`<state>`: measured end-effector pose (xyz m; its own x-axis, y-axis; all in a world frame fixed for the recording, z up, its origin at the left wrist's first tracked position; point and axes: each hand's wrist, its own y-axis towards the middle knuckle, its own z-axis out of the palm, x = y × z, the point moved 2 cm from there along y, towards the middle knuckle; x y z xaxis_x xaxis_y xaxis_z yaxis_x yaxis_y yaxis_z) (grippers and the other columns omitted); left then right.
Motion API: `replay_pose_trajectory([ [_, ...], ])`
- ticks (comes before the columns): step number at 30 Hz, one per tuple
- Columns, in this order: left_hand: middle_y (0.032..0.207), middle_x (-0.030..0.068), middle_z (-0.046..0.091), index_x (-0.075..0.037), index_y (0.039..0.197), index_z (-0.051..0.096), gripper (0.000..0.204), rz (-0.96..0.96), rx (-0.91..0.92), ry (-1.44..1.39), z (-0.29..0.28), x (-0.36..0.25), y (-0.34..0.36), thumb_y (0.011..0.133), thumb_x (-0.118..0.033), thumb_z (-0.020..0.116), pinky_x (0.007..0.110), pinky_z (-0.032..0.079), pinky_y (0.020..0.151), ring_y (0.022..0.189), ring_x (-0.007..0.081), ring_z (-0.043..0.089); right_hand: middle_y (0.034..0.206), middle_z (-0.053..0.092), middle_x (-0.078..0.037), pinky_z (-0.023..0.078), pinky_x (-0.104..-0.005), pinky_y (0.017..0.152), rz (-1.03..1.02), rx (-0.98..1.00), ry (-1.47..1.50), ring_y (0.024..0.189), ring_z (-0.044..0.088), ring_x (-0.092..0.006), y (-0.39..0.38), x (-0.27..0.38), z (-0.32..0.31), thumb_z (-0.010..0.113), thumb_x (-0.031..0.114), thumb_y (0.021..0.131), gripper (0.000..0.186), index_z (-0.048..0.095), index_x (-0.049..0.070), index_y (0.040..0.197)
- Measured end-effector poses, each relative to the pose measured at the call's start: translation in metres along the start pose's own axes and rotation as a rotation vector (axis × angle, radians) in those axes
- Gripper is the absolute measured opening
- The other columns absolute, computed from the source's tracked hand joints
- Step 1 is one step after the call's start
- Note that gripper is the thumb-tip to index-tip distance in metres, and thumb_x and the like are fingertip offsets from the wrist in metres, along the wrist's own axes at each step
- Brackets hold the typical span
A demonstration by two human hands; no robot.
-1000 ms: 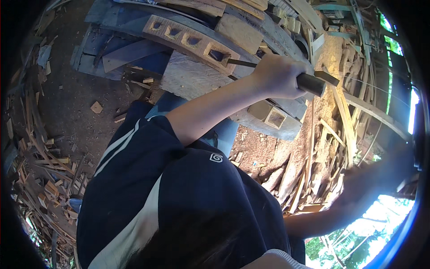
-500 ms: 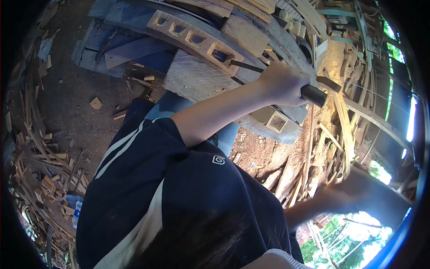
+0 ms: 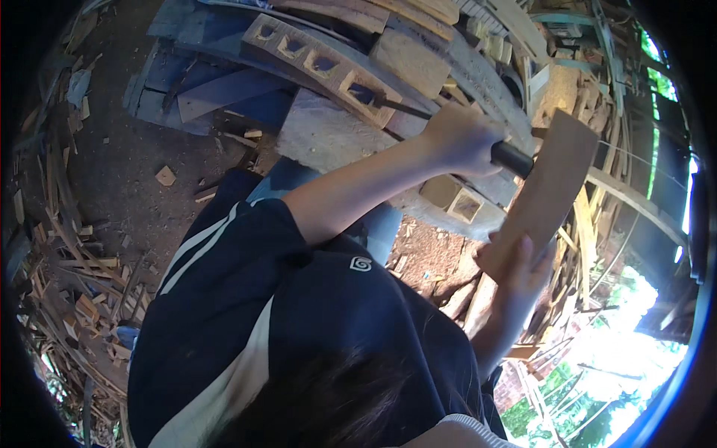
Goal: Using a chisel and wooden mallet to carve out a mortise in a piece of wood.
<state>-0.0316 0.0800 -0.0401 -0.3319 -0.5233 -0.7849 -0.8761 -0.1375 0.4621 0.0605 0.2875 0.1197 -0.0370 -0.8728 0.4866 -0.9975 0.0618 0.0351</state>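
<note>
My left hand (image 3: 464, 140) is wrapped round a chisel (image 3: 512, 158) with a thick black handle. The chisel's dark blade reaches into the largest of several square holes cut in a wooden beam (image 3: 341, 79); its tip is hidden in the hole. In my right hand (image 3: 524, 270), a flat, long wooden block (image 3: 551, 175) is gripped near its lower end. The block's side is at the butt of the chisel handle; I cannot tell if they touch.
The beam lies on a thick timber (image 3: 317, 131). Nearer stands another piece with a square hole (image 3: 466, 205). Planks (image 3: 409, 61) are stacked beyond. Wood scraps (image 3: 97, 310) litter the dirt floor at left, and long offcuts (image 3: 586, 246) pile up at right.
My right hand has swung the wooden block from the lower right up and leftward to the chisel's handle end. The left hand and chisel have shifted slightly left.
</note>
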Motion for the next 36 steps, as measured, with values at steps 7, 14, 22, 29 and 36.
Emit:
replay_pose_trajectory([
  [7,0.063,0.0043,0.064,-0.017,0.076,0.068,0.024,-0.014,-0.062,-0.117,-0.002,0.006,0.001,0.067,-0.037,0.08,0.039,0.051,0.053,0.059,0.0249,0.068,0.097,0.069,-0.02,0.057,-0.0382,0.084,-0.772,-0.394,-0.468,0.087,0.07,-0.0265,0.008,0.087,-0.023,0.04,0.034,0.105,0.048,0.063,-0.006,0.117],
  [14,0.065,0.0046,0.066,-0.017,0.081,0.066,0.024,-0.02,-0.026,-0.058,-0.003,0.013,-0.004,0.069,-0.035,0.078,0.039,0.053,0.055,0.061,0.0257,0.068,0.096,0.067,-0.025,0.06,-0.0387,0.066,0.131,0.051,0.409,0.079,0.071,-0.0291,0.001,0.021,0.012,0.057,0.031,0.101,0.052,0.04,0.001,0.141],
  [22,0.067,0.0037,0.066,-0.017,0.078,0.066,0.025,-0.001,0.064,-0.134,-0.029,-0.013,0.008,0.068,-0.036,0.078,0.041,0.054,0.057,0.063,0.0263,0.069,0.1,0.066,-0.027,0.059,-0.0359,0.061,0.128,-0.242,0.659,0.074,0.069,-0.0298,-0.028,-0.02,-0.045,0.061,0.031,0.098,0.064,0.036,-0.002,0.147],
  [29,0.071,0.0055,0.067,-0.016,0.077,0.067,0.024,0.001,0.129,-0.165,-0.031,-0.033,0.006,0.067,-0.035,0.077,0.043,0.055,0.058,0.07,0.0285,0.068,0.098,0.066,-0.026,0.06,-0.0349,0.059,0.15,-0.211,0.606,0.071,0.068,-0.0275,-0.045,-0.017,-0.024,0.055,0.029,0.102,0.052,0.039,-0.001,0.142],
  [36,0.072,0.0056,0.067,-0.016,0.079,0.068,0.025,-0.021,0.145,-0.185,-0.03,-0.032,0.004,0.067,-0.035,0.077,0.044,0.055,0.061,0.073,0.0279,0.069,0.095,0.066,-0.026,0.059,-0.0347,0.058,0.255,-0.269,0.532,0.069,0.069,-0.0278,-0.048,-0.011,-0.017,0.055,0.03,0.103,0.052,0.037,0.0,0.141],
])
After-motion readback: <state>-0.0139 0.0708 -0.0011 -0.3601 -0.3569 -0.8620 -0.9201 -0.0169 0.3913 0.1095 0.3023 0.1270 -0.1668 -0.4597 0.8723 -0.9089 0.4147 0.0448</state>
